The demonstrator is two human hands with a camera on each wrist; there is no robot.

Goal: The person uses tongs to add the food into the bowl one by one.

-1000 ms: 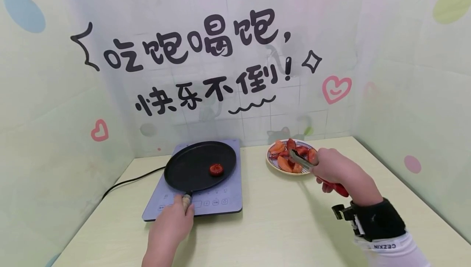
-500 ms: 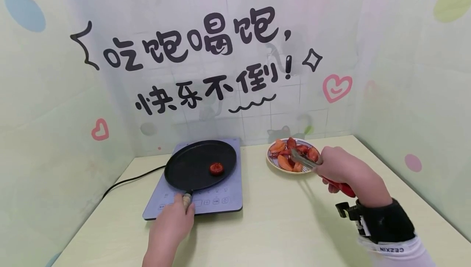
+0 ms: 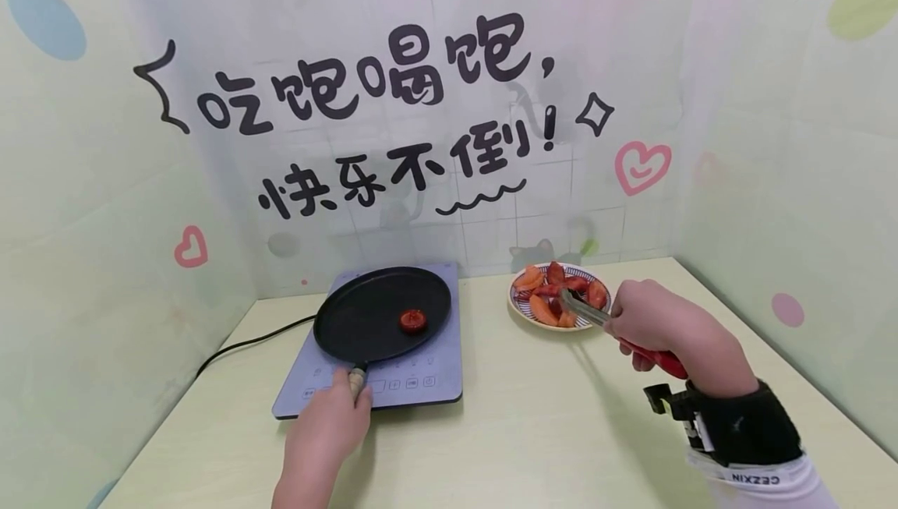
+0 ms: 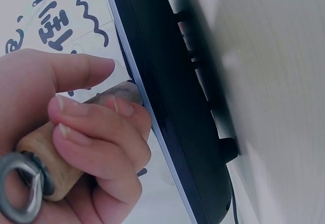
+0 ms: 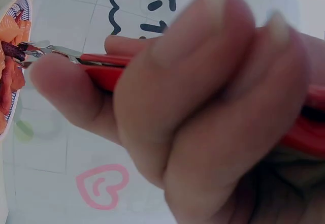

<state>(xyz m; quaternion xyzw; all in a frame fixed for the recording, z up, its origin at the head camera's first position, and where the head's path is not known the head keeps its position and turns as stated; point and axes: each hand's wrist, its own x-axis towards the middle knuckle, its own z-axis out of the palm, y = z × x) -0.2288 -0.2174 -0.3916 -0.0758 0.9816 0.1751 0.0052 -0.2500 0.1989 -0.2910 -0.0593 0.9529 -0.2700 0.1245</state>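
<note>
My left hand [image 3: 331,422] grips the wooden handle [image 4: 48,150] of a flat black frying pan [image 3: 372,306]; a metal ring hangs at the handle's end. One round, dark red slice of food [image 3: 413,321] lies at the pan's right side. With curled fingers, my right hand [image 3: 658,322] holds red-handled metal tongs [image 3: 586,309]. Their tips reach into a patterned plate [image 3: 517,309] heaped with orange and red food pieces [image 3: 543,310]. In the right wrist view the tips are at a dark piece [image 5: 12,51]; whether they pinch it is unclear.
Under the pan sits a flat grey-purple induction cooker [image 3: 443,390] with touch keys. Its black cord [image 3: 256,344] runs left over the pale table [image 3: 519,431]. A printed cloth wall [image 3: 477,244] closes the back and both sides.
My right hand has drawn slightly to the right, and the tong tips have shifted a little right over the plate. The left hand, pan and red slice stay put.
</note>
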